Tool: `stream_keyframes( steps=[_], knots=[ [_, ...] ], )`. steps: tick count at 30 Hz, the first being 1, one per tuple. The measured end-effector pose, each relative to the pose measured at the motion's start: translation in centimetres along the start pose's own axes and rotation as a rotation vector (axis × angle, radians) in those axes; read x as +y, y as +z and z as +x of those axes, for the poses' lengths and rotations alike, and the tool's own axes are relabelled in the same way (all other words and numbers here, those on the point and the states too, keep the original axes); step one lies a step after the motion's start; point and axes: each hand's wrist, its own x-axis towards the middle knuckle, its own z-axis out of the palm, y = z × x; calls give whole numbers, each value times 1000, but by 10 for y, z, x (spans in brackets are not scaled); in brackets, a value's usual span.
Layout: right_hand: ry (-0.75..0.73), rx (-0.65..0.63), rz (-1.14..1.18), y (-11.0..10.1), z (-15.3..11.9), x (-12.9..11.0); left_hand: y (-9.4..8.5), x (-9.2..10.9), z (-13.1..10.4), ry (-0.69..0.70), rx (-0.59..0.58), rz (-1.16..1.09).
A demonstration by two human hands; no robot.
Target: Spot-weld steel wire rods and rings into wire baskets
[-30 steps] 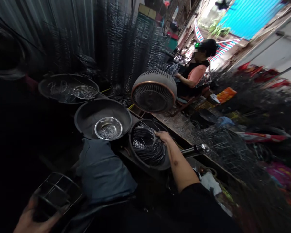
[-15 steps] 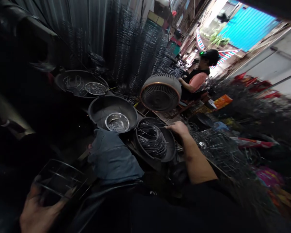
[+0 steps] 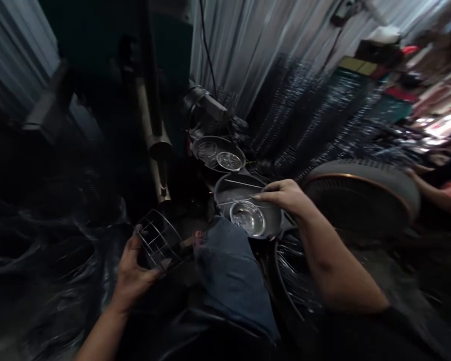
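My left hand (image 3: pixel 133 273) is closed around a small open frame of bent metal wire (image 3: pixel 158 233), held at the lower left. My right hand (image 3: pixel 287 195) pinches thin, straight metal wires (image 3: pixel 245 183) that point left over a wide grey pan (image 3: pixel 222 189). In that pan stands a shiny steel bowl (image 3: pixel 262 216) with small metal pieces in it. Below my right forearm, a bundle of long wires (image 3: pixel 295 263) lies in another dark pan, partly hidden by the arm.
A farther pan (image 3: pixel 199 159) holds a second steel dish (image 3: pixel 229 161). A large round fan (image 3: pixel 361 200) stands at right, beside another person's arm (image 3: pixel 432 193). Stacked wire goods (image 3: pixel 304 110) line the metal wall. My denim-covered knee (image 3: pixel 233 271) is below the pans.
My view has swung left. My right hand has left the pan of long wires and is over the pan with the bowl, wires in its fingers. My left hand still holds the wire frame.
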Motion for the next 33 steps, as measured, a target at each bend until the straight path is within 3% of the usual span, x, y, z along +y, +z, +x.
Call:
stream_keyframes(
  steps=[5, 11, 33],
  knots=[
    [-28, -264, 308, 68, 57, -41, -8, 1, 16, 173, 48, 89],
    [-59, -425, 427, 105, 86, -56, -12, 8, 40, 192, 9, 137],
    [-47, -471, 590, 127, 108, -65, -17, -1, 73, 316, 51, 169]
  ],
)
